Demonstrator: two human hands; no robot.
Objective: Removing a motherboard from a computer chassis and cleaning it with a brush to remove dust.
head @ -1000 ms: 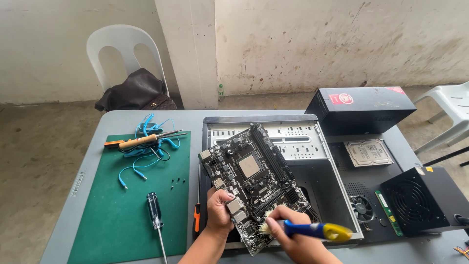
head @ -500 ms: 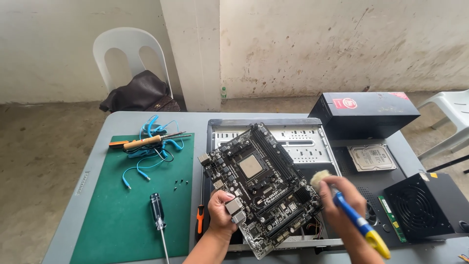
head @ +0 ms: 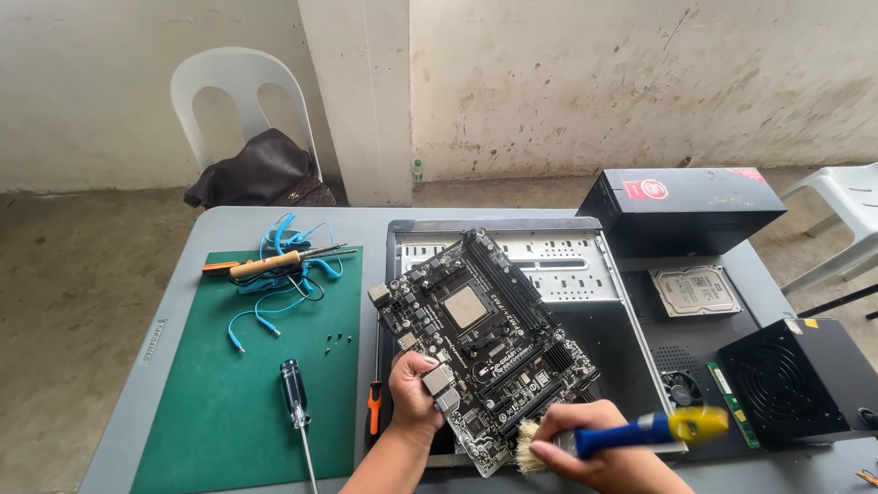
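Note:
My left hand (head: pixel 413 393) grips the near left edge of a black motherboard (head: pixel 480 338) and holds it tilted above an open computer case (head: pixel 585 274). A square processor sits at the board's middle. My right hand (head: pixel 594 439) holds a brush with a blue and yellow handle (head: pixel 645 430). Its pale bristles (head: pixel 527 445) touch the board's near edge.
A green mat (head: pixel 238 402) on the grey table (head: pixel 137 366) carries a black screwdriver (head: pixel 294 398), blue coiled cables (head: pixel 288 274), an orange-handled tool (head: pixel 265 265) and small screws. A black box (head: pixel 681 206), hard drive (head: pixel 700 290) and power supply (head: pixel 796 380) lie right. White chairs stand behind.
My right hand has swung the brush from the board's right side down to its near edge. The board stays tilted in my left hand.

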